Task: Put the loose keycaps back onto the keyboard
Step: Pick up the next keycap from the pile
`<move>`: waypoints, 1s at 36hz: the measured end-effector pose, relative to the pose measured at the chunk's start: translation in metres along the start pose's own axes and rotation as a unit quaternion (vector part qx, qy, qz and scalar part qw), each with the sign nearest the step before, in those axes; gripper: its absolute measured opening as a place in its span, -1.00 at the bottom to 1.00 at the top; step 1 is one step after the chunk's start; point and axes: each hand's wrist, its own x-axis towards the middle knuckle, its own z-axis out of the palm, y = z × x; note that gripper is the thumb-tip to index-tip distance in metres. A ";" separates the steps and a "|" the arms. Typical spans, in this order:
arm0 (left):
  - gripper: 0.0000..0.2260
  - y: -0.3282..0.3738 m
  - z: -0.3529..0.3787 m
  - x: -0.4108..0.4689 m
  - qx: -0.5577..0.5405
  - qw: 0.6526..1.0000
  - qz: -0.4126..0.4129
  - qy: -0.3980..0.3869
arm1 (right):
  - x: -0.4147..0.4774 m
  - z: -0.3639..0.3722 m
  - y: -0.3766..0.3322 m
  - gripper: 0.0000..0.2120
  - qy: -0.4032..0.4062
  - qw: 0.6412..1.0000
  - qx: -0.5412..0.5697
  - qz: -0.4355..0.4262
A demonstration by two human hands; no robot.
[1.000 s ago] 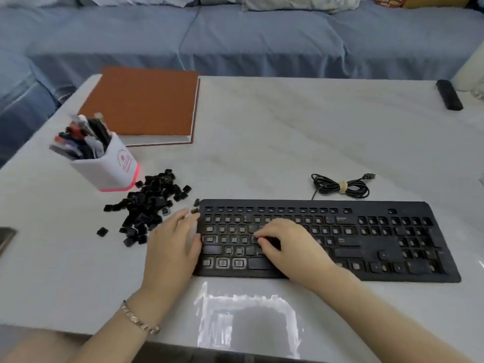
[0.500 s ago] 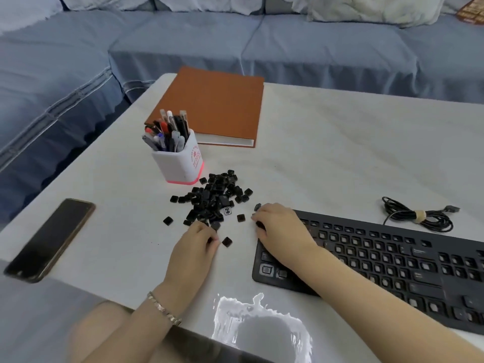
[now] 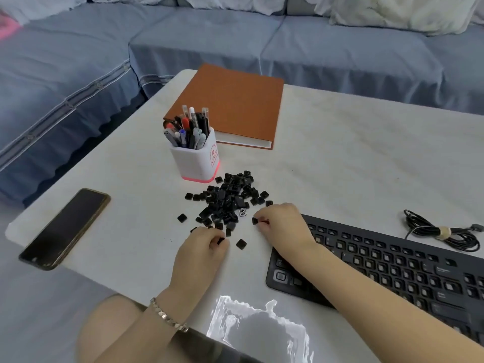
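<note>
Your left grip (image 3: 201, 248) and right grip (image 3: 280, 221) each pinch a keycap (image 3: 255, 220) from the pile (image 3: 230, 197). Likely two for the keyboard (image 3: 379, 263).

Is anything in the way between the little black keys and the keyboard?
Nothing visible does. The pile of loose black plastic keycaps lies just left of the flat black keyboard, with only bare white table between. The right hand pinches one keycap there, its forearm lying over the keyboard's left end.
</note>
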 end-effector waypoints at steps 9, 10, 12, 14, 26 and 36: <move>-0.84 0.046 -0.017 -0.006 -0.574 0.776 -0.256 -0.048 | -0.046 -0.023 0.000 -0.82 0.080 0.818 0.540 0.179; -0.83 0.050 -0.018 -0.007 -0.597 0.755 -0.265 -0.058 | -0.052 -0.025 0.003 -0.81 0.075 0.810 0.550 0.190; -0.83 0.058 -0.019 -0.009 -0.620 0.737 -0.260 -0.077 | -0.064 -0.029 0.009 -0.80 0.067 0.794 0.569 0.204; -0.82 0.064 -0.018 -0.012 -0.629 0.730 -0.247 -0.097 | -0.074 -0.035 0.014 -0.80 0.064 0.782 0.585 0.207; -0.82 0.096 -0.011 -0.028 -0.610 0.753 -0.193 -0.154 | -0.109 -0.051 0.033 -0.79 0.133 0.791 0.570 0.177; -0.82 0.102 0.003 -0.034 -0.575 0.773 -0.211 -0.166 | -0.123 -0.057 0.039 -0.81 0.140 0.770 0.594 0.185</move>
